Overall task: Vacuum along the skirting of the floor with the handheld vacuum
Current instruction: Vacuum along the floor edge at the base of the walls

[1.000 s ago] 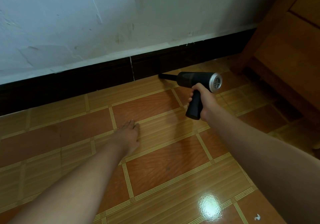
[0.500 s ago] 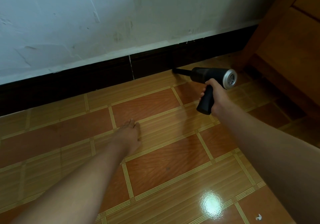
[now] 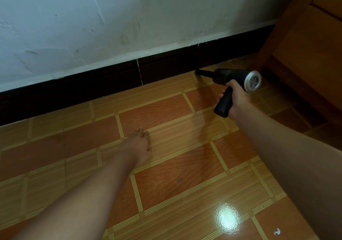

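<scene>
A black handheld vacuum (image 3: 228,76) with a silver vented rear cap is held low at the right. My right hand (image 3: 236,99) grips its black handle. The thin nozzle tip points left and touches the foot of the dark skirting (image 3: 111,84), close to where floor and wall meet. My left hand (image 3: 138,145) rests flat on the tiled floor (image 3: 166,165) with fingers straight, well left of the vacuum and apart from it.
A white scuffed wall (image 3: 129,17) rises above the skirting. A wooden door or cabinet (image 3: 311,45) stands at the right, just beyond the vacuum. A small white scrap (image 3: 277,231) lies on the floor near the bottom right.
My right hand has carried the vacuum rightward along the skirting toward the wooden piece. My left hand has stayed planted on the floor.
</scene>
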